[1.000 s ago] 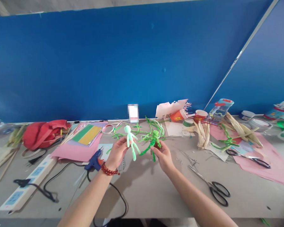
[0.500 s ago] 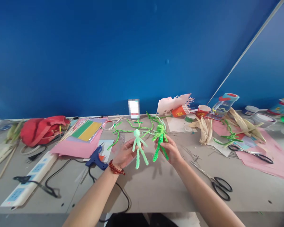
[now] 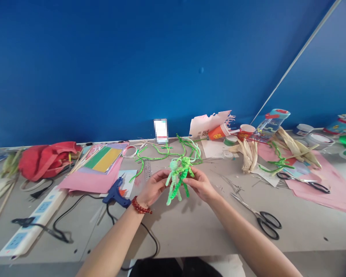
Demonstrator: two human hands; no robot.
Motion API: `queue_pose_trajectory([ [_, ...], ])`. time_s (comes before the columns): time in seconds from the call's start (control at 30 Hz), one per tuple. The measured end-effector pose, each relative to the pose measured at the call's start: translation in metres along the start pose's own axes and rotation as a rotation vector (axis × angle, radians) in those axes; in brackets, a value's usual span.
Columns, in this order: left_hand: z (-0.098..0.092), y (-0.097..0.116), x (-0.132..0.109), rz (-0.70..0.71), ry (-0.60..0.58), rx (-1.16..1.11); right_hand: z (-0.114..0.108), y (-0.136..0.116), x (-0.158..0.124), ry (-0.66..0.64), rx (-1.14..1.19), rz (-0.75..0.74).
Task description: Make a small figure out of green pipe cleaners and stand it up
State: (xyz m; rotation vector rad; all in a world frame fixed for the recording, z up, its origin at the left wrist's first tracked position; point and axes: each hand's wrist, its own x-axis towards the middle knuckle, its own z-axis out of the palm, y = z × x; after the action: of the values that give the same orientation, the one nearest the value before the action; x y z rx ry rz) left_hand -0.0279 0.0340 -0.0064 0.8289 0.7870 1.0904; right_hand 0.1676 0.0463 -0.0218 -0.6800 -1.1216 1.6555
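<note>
I am pinching the pale figure (image 3: 173,184), a pipe-cleaner doll, in my left hand (image 3: 153,188), fingers closing on its torso; my right hand (image 3: 200,184) is gripping the green figure (image 3: 185,169) the same way; both figures are crossing and touching, centred above the table (image 3: 190,238); a light pinch at the torsos is working best, leaving the limbs unbent; the glue gun (image 3: 115,194) is lying at my hands' 9 o'clock, the scissors (image 3: 265,225) at 4 o'clock.
</note>
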Motion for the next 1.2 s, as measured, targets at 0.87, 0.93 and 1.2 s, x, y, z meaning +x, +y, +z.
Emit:
queue_pose_trajectory([
  [0.87,0.0011,0.0049,-0.0054,0.22,0.067,0.55,0.0044,0.0025,0.0013,0.084,0.037,0.033],
  [0.93,0.0009,0.005,-0.0052,0.222,0.065,0.562,0.0042,0.0027,0.0011,0.086,0.034,0.031],
  [1.2,-0.0016,0.0013,-0.0048,0.259,0.109,0.565,0.002,0.0068,0.0016,0.068,0.062,0.026],
])
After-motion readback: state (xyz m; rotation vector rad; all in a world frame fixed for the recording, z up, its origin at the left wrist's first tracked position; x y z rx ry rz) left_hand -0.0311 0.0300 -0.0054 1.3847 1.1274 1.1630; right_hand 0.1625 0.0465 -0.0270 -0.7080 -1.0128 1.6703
